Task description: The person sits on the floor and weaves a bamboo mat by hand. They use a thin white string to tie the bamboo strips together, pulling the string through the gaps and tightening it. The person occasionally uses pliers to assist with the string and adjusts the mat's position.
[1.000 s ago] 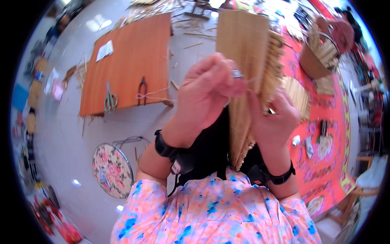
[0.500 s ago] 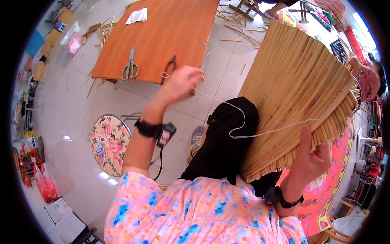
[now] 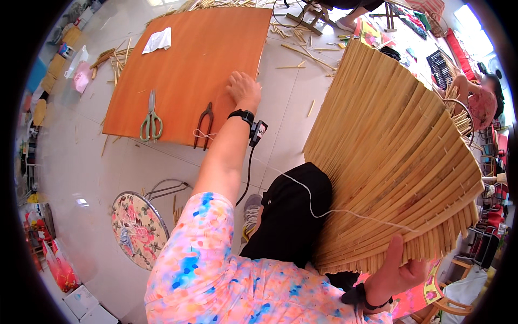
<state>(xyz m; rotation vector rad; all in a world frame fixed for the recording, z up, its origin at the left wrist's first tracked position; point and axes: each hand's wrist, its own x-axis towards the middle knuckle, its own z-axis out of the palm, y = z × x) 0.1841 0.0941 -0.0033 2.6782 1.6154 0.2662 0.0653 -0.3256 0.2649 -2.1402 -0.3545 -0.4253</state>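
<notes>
My left hand (image 3: pixel 244 89) reaches over the right part of the orange-brown tabletop (image 3: pixel 199 48), fingers apart, and no held thing shows. My right hand (image 3: pixel 396 272) grips the lower edge of a fan-shaped mat of stitched stalks (image 3: pixel 394 156), thumb on top and fingers beneath. The mat leans across my lap beside my black-clad knee (image 3: pixel 299 210). From the mat a white string (image 3: pixel 308 197) runs slack over the knee and passes behind my left forearm. Nearest that forearm lie dark pincers (image 3: pixel 204 124), with string looped at their handles; green-handled scissors (image 3: pixel 151 121) are farther left.
A white cloth (image 3: pixel 157 41) lies on the tabletop. A round flowered stool (image 3: pixel 137 224) with string on it stands at the left. Loose stalks (image 3: pixel 310 56) litter the tiled floor. Another person (image 3: pixel 482 102) sits at the far right.
My left hand has moved forward from the table's near edge to over the tabletop. The string now hangs lower across my knee. My right hand keeps its grip on the mat.
</notes>
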